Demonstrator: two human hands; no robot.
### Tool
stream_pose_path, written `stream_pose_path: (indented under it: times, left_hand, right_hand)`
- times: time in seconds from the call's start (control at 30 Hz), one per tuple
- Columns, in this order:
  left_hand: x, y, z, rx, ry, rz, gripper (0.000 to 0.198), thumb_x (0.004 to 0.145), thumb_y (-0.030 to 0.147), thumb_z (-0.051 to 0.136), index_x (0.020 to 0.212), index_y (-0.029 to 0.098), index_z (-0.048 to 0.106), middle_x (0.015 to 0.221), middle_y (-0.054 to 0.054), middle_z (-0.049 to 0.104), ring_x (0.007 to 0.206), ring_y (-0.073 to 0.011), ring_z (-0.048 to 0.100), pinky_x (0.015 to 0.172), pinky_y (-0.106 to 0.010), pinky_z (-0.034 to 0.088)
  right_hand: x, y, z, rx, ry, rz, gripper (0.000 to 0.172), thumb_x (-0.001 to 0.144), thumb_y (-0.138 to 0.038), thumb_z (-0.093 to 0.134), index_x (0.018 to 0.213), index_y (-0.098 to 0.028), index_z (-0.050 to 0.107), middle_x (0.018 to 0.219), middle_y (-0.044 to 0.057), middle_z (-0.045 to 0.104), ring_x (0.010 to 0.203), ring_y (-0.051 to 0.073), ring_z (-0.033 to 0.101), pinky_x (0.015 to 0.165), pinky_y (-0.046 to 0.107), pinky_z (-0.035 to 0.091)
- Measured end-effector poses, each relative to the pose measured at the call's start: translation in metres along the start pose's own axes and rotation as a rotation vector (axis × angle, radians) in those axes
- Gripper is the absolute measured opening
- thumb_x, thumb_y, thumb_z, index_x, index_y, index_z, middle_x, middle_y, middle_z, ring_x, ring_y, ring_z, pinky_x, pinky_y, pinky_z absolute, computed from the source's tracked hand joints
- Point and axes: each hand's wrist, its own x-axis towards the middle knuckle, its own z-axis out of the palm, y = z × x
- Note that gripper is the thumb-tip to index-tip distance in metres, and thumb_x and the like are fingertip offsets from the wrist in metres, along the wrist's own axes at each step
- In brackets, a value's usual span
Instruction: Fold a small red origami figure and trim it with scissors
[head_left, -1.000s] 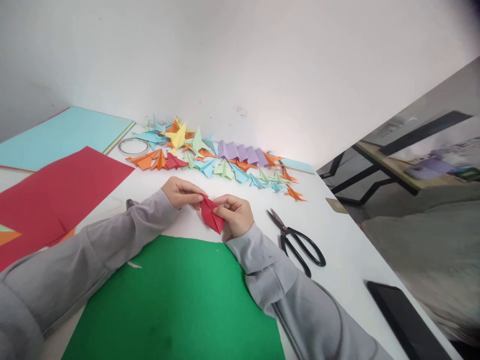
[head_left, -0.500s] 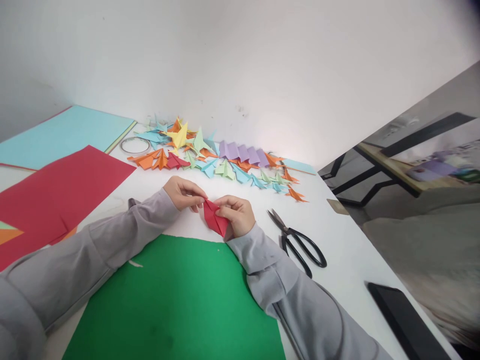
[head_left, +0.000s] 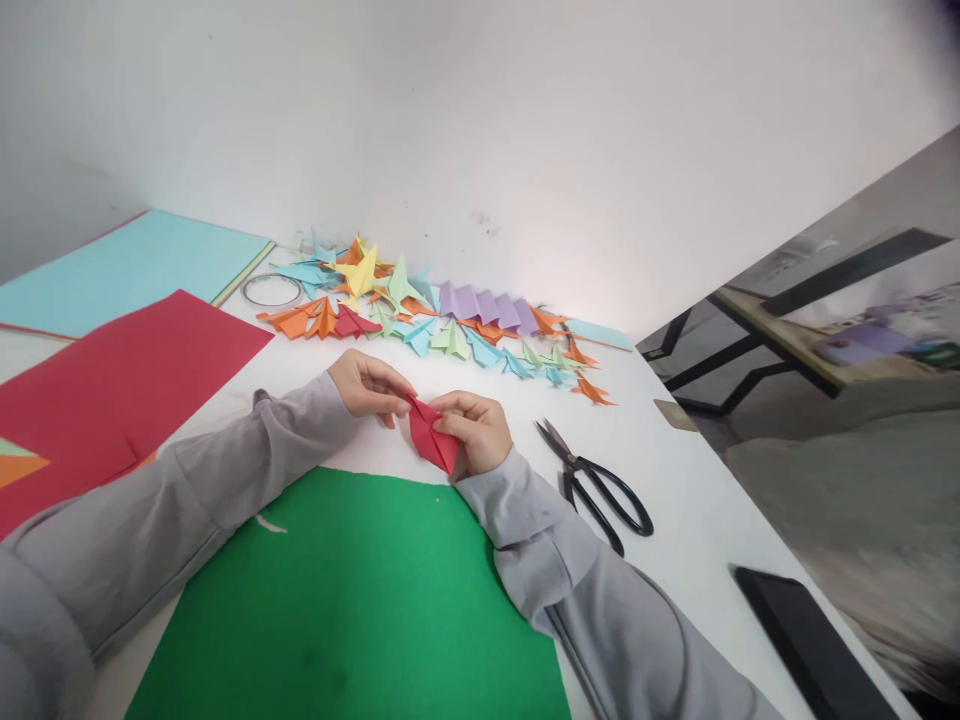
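Note:
A small folded piece of red paper (head_left: 433, 441) with several creases is held up between my two hands, just beyond the far edge of a green sheet (head_left: 352, 590). With thumb and forefinger my left hand (head_left: 369, 386) pinches its upper left tip. My right hand (head_left: 480, 432) grips its right side, the thumb pressed on the front face. The fingers behind the paper are partly hidden.
Open-bladed black-handled scissors (head_left: 592, 480) lie right of my hands, and a dark phone-like slab (head_left: 806, 635) near the right edge. Folded paper shapes (head_left: 450, 340) line the wall beside a tape roll (head_left: 271, 290). Red (head_left: 142, 380) and light blue sheets (head_left: 135, 270) lie left.
Almost nothing differs. Both hands keep their hold on the red paper, and it has shifted only very slightly.

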Motion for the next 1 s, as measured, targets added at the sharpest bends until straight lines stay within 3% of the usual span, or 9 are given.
stream_pose_path:
  times: [0.2, 0.47, 0.57, 0.67, 0.8, 1.0]
  left_hand:
    - [0.001, 0.000, -0.002, -0.011, -0.022, -0.038, 0.023, 0.051, 0.023, 0.080, 0.066, 0.009, 0.069, 0.050, -0.003, 0.065, 0.040, -0.0122, 0.060, 0.042, -0.020, 0.050]
    - [0.003, 0.002, -0.007, -0.131, -0.061, -0.112, 0.025, 0.054, 0.029, 0.079, 0.060, 0.007, 0.068, 0.051, -0.007, 0.065, 0.046, -0.0151, 0.061, 0.043, -0.024, 0.052]
    - [0.004, 0.002, -0.003, -0.131, -0.010, -0.073, 0.031, 0.058, 0.036, 0.076, 0.066, 0.007, 0.069, 0.057, -0.008, 0.066, 0.052, -0.0159, 0.062, 0.043, -0.025, 0.051]
    - [0.004, -0.004, 0.003, 0.027, 0.049, -0.026, 0.035, 0.055, 0.035, 0.078, 0.076, 0.008, 0.070, 0.055, -0.005, 0.065, 0.046, -0.0130, 0.060, 0.042, -0.023, 0.049]
    - [0.005, -0.012, 0.010, 0.206, 0.030, 0.068, 0.030, 0.052, 0.032, 0.078, 0.071, 0.010, 0.070, 0.051, -0.003, 0.062, 0.042, -0.0103, 0.056, 0.042, -0.021, 0.046]
    - [0.007, -0.011, 0.011, 0.170, 0.070, 0.088, 0.023, 0.052, 0.027, 0.077, 0.064, 0.010, 0.068, 0.049, -0.001, 0.061, 0.041, -0.0110, 0.057, 0.041, -0.021, 0.046]
  right_hand:
    - [0.000, 0.002, -0.001, -0.019, -0.006, 0.012, 0.014, 0.048, -0.012, 0.063, 0.060, -0.017, 0.069, 0.043, -0.004, 0.059, 0.036, 0.009, 0.046, 0.038, 0.020, 0.034]
    - [0.000, 0.004, 0.000, -0.049, -0.009, -0.002, 0.014, 0.047, -0.012, 0.062, 0.058, -0.017, 0.068, 0.040, -0.005, 0.056, 0.036, 0.007, 0.043, 0.038, 0.019, 0.030]
    - [0.001, 0.005, -0.001, -0.061, -0.001, -0.029, 0.014, 0.049, -0.014, 0.062, 0.061, -0.017, 0.068, 0.038, -0.006, 0.051, 0.035, 0.007, 0.039, 0.038, 0.020, 0.028]
    - [0.001, 0.003, -0.001, -0.103, -0.012, -0.082, 0.014, 0.050, -0.015, 0.063, 0.063, -0.017, 0.068, 0.038, -0.007, 0.050, 0.035, 0.006, 0.037, 0.039, 0.020, 0.026]
    - [-0.002, -0.001, 0.002, -0.165, -0.029, -0.154, 0.012, 0.051, -0.018, 0.065, 0.063, -0.017, 0.067, 0.039, -0.007, 0.048, 0.036, 0.006, 0.036, 0.040, 0.021, 0.025]
    - [-0.004, 0.000, 0.005, -0.222, 0.019, -0.243, 0.011, 0.055, -0.021, 0.069, 0.066, -0.018, 0.068, 0.046, -0.004, 0.055, 0.042, 0.008, 0.042, 0.042, 0.022, 0.030]
